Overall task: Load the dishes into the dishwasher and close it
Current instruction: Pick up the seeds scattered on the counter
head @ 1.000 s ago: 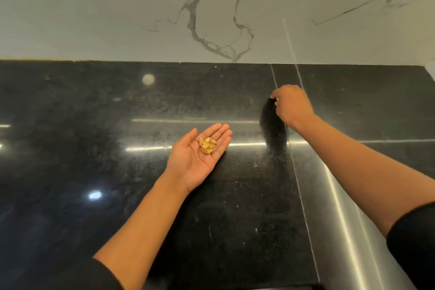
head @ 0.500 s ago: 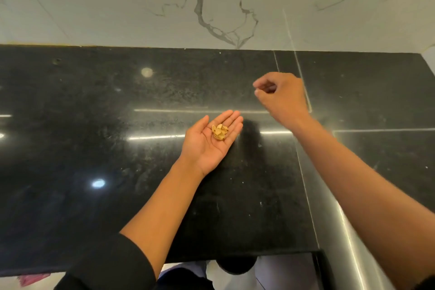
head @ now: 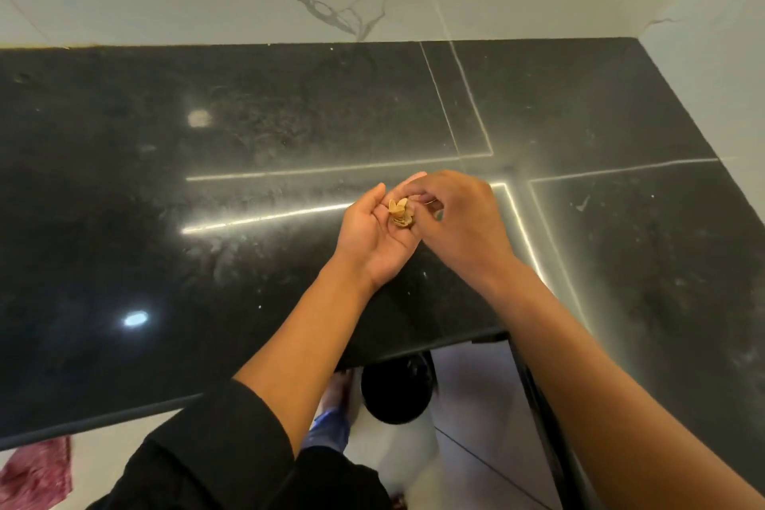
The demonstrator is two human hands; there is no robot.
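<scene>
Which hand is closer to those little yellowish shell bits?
Left. The left hand cups the shell bits in its palm; the right hand reaches in from the right, fingertips at the pile.

Two hands meet over the middle of the scene: the left hand [head: 378, 234], palm up, and the right hand [head: 457, 219] just beside it on the right. One small heap of tan shell pieces [head: 400, 212] lies in the left palm; the pieces overlap too much to count. One black counter [head: 207, 178] spans the scene. One dark red cloth [head: 37, 476] lies at the near left on the floor.
</scene>
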